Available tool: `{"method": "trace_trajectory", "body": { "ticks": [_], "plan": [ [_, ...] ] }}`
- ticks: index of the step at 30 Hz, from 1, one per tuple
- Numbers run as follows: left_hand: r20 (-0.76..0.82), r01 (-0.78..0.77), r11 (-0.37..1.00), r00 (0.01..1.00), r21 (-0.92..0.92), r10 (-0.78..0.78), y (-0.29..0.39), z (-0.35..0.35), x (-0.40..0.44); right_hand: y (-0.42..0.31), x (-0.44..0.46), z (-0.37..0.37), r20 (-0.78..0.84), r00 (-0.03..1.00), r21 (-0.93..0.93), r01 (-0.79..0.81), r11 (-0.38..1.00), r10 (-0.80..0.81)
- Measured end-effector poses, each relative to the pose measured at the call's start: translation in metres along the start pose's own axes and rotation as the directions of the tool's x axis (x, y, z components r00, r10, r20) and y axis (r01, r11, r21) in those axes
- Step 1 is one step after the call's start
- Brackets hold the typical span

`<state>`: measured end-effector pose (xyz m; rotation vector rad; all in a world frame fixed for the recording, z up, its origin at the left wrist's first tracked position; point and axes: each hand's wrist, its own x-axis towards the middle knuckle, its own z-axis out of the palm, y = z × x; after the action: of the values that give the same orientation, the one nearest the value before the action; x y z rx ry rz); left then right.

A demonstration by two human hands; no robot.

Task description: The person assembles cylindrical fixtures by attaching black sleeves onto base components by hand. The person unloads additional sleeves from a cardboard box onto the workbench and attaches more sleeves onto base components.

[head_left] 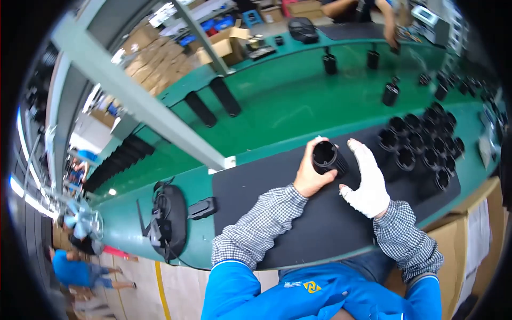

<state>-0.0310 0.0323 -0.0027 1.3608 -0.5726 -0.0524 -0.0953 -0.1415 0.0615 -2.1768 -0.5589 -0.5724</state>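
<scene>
My left hand (312, 173) is wrapped round a black ribbed cylindrical housing (335, 161), its hollow end tipped toward me, above the dark mat (256, 213). To the right of it, my right hand (368, 184), in a white glove, has thumb and fingers spread wide with nothing between them. A small gap separates that hand from the housing. Past the right hand, many similar black housings (416, 141) stand grouped on the mat, open ends up.
A green conveyor belt (277, 114) carries black cylinders beyond the mat. A black bag (169, 221) and a small black box (202, 208) lie at left. A metal post (144, 101) rises there. Cardboard boxes (453, 250) stand at right. Across the belt is a co-worker's arm (389, 24).
</scene>
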Motion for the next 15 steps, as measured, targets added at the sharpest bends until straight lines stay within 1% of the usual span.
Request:
{"method": "trace_trajectory", "body": {
  "ticks": [1,2,4,5,6,7,8,10,11,12,13,14,15],
  "plan": [
    [-0.02,-0.027,0.996,0.999,-0.085,0.026,-0.003,-0.009,0.0,0.011,0.006,0.013,0.058,0.998,0.052,-0.012,0.999,0.009],
    [-0.078,-0.004,0.984,0.997,-0.176,-0.01,-0.008,-0.015,-0.001,0.017,0.013,0.025,0.154,0.98,0.217,-0.16,0.963,0.128],
    [-0.153,0.028,0.952,0.985,-0.304,-0.078,-0.015,-0.02,-0.001,0.033,0.017,0.051,0.269,0.954,0.393,-0.235,0.889,0.134],
    [-0.153,0.051,0.934,0.982,-0.355,-0.111,-0.018,-0.02,-0.003,0.038,0.016,0.06,0.291,0.946,0.37,-0.25,0.895,0.144],
    [-0.148,0.073,0.911,0.978,-0.406,-0.145,-0.015,-0.018,-0.003,0.036,0.016,0.066,0.267,0.951,0.348,-0.246,0.904,0.157],
    [-0.108,0.087,0.932,0.985,-0.352,-0.133,-0.013,-0.018,-0.002,0.04,0.015,0.072,0.232,0.959,0.304,-0.232,0.924,0.165],
    [-0.066,0.114,0.932,0.987,-0.344,-0.145,-0.023,-0.019,-0.003,0.046,0.011,0.076,0.197,0.964,0.26,-0.226,0.939,0.178],
    [-0.05,0.122,0.927,0.988,-0.356,-0.149,-0.031,-0.014,-0.002,0.054,0.004,0.076,0.157,0.96,0.256,-0.265,0.93,0.23],
    [-0.031,0.155,0.924,0.984,-0.349,-0.176,-0.032,-0.01,-0.003,0.06,0.0,0.08,0.108,0.965,0.217,-0.258,0.941,0.239],
    [-0.009,0.187,0.921,0.979,-0.342,-0.202,-0.026,-0.006,-0.001,0.05,0.003,0.078,0.053,0.975,0.198,-0.224,0.954,0.218],
    [-0.042,0.076,0.994,0.996,-0.083,-0.08,-0.03,-0.006,0.001,0.05,0.003,0.079,0.043,0.98,0.124,-0.197,0.973,0.193],
    [-0.07,0.006,1.0,0.998,-0.027,-0.008,-0.028,-0.003,0.0,0.05,0.001,0.081,0.035,0.986,0.053,-0.165,0.985,0.164],
    [-0.082,-0.001,0.999,0.997,0.043,0.004,-0.029,-0.002,-0.001,0.053,-0.001,0.083,0.05,0.98,0.128,-0.199,0.972,0.194]
  ]
}}
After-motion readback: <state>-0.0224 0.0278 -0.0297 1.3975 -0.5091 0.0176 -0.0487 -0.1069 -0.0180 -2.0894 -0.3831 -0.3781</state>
